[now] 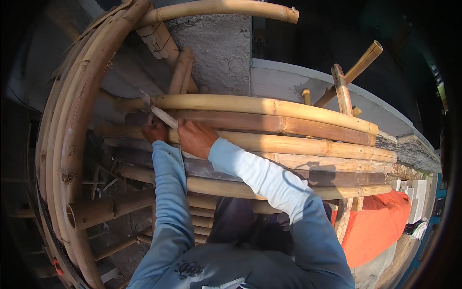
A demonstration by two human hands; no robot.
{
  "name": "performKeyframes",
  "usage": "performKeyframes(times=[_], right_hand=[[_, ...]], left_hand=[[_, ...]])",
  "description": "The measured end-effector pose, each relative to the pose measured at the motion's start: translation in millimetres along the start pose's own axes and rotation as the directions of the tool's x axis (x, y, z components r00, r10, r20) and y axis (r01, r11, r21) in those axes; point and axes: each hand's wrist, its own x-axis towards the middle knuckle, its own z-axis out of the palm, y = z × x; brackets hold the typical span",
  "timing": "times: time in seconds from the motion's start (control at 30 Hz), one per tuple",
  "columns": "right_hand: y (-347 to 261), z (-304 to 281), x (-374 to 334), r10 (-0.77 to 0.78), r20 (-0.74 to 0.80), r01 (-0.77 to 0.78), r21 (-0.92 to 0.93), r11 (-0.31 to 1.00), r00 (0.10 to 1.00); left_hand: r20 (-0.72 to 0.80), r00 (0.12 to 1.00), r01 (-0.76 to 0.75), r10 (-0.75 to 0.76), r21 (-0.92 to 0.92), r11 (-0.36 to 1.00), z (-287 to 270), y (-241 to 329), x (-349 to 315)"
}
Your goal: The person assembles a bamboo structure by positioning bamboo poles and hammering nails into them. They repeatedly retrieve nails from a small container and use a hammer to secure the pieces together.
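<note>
My right hand (pixel 196 137) is wrapped round the pale wooden handle of a hammer (pixel 164 117). The metal head, small and partly in shade, lies over the far bamboo pole (pixel 216 102) near its left end. Just left of the handle and below the head, my left hand (pixel 155 129) is closed in shadow. Its fingers are curled against the poles; anything pinched in them is too dark to make out. Beneath both hands, several bamboo poles (pixel 308 143) lie side by side, running left to right.
Upright bent bamboo poles (pixel 77 120) stand close at my left, with a hollow cut pole end (pixel 72 215) jutting below. A bamboo pole (pixel 221 7) crosses at the top. Slanted bamboo posts (pixel 342 89) rise at the far right. An orange sheet (pixel 375 226) lies lower right.
</note>
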Motion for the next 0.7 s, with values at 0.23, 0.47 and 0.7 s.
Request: performKeyframes(times=[0.23,0.47,0.7], right_hand=[[-21.8,-23.7,3.8,0.134,-0.093,-0.094,0.347,0.933,0.987],[21.3,-31.8,0.5,0.138,0.003,-0.133,0.282,0.950,0.990],[43.9,-53.1,-9.8,0.038,0.068,-0.046,0.130,0.990,0.997]], left_hand=[[-0.109,0.989,0.053,-0.100,-0.367,0.929,-10.9,-30.5,10.5],[-0.334,0.927,0.308,-0.171,0.419,0.854,-18.0,-5.0,18.3],[-0.047,0.907,0.357,-0.419,0.613,0.705,-24.3,48.7,29.2]])
